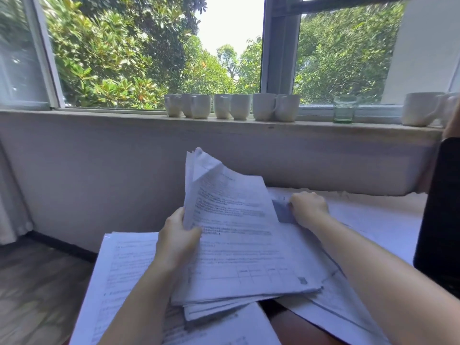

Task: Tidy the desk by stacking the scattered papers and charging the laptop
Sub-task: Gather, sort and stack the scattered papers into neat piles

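Observation:
A stack of printed papers (239,255) lies tilted in the middle of the desk. My left hand (178,241) grips its left edge, thumb on top, and that edge curls upward. My right hand (308,207) pinches the far right corner of a sheet, fingers curled. More loose sheets (124,267) lie flat under the stack at the left, and others (348,302) spread out at the right. A dark laptop (440,220) stands at the right edge of the view, only partly visible. No charger shows.
Several white mugs (231,107) and a green glass jar (344,109) stand on the windowsill (124,115) behind the desk. More mugs (423,109) sit at the far right. Wooden floor (37,282) lies to the left, beside a curtain.

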Demonstrator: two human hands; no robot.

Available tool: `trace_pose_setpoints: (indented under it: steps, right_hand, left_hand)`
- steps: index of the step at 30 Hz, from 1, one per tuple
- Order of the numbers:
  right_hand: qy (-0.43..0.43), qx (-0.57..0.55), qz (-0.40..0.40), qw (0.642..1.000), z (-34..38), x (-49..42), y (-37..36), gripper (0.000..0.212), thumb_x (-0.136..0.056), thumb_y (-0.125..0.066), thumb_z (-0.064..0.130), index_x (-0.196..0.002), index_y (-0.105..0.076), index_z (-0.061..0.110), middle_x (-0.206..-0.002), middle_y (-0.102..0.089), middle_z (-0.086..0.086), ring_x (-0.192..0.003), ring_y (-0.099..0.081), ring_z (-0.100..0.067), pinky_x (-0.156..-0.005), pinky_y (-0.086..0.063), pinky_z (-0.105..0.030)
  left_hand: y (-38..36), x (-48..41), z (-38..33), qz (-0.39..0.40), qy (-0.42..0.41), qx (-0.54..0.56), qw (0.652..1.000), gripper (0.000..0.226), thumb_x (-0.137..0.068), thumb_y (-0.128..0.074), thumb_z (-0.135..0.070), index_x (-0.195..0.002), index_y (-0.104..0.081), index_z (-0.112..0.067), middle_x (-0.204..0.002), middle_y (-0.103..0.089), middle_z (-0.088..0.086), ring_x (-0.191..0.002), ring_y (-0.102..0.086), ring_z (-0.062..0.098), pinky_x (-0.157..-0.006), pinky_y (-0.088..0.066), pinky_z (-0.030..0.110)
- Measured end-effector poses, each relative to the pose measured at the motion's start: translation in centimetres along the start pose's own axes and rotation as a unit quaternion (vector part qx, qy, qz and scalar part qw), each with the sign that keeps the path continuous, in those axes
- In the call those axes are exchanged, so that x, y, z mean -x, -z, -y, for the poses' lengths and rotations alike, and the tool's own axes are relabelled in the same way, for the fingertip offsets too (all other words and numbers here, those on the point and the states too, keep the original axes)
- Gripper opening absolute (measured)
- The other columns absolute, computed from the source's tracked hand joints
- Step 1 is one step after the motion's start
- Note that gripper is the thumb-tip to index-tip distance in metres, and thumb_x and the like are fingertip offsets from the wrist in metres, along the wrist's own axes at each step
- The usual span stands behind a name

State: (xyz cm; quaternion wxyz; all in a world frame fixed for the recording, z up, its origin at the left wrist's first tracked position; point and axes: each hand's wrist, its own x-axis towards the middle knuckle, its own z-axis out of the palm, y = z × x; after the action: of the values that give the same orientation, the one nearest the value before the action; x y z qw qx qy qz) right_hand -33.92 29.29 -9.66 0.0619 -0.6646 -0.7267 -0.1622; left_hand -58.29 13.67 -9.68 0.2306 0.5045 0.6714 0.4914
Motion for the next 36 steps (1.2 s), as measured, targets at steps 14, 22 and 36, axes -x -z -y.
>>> trace_pose_setpoints:
  steps: [14, 22, 36]
  right_hand:
    - [0.049, -0.112, -0.029, 0.992, 3.1, 3.5, 11.1, 0.023, -0.091, -0.042, 0.007, -0.105, -0.059, 0.007, -0.111, -0.059, -0.017, -0.103, -0.057, -0.036, -0.075, -0.039, -0.033]
    - [0.159, -0.264, 0.162, 0.937, 11.6, 6.6, 10.3, 0.024, -0.083, -0.040, 0.000, -0.060, -0.048, 0.006, -0.050, -0.049, -0.009, -0.046, -0.048, -0.024, -0.044, -0.037, -0.021]
    - [0.113, -0.283, 0.129, 0.944, 7.2, 7.1, 5.7, 0.022, -0.092, -0.044, 0.030, -0.105, -0.060, 0.023, -0.112, -0.061, -0.007, -0.109, -0.057, -0.028, -0.086, -0.045, -0.032]
  left_hand:
    - [-0.3, -0.7, 1.4, 0.032, 0.048, -0.011, 0.998, 0.061, -0.054, -0.045, -0.031, -0.109, -0.056, -0.008, -0.104, -0.066, 0.007, -0.099, -0.062, 0.030, -0.087, -0.052, 0.044]
    - [-1.0, -1.0, 1.9, 0.096, 0.048, 0.040, 0.993, 0.066, -0.046, -0.055, -0.027, -0.106, -0.058, -0.002, -0.101, -0.066, 0.012, -0.088, -0.065, 0.023, -0.067, -0.056, 0.032]
    - [-0.8, -2.0, 3.0, 0.084, 0.056, -0.004, 0.995, 0.065, -0.055, -0.040, -0.019, -0.118, -0.051, -0.008, -0.112, -0.065, 0.008, -0.101, -0.063, 0.025, -0.088, -0.053, 0.043]
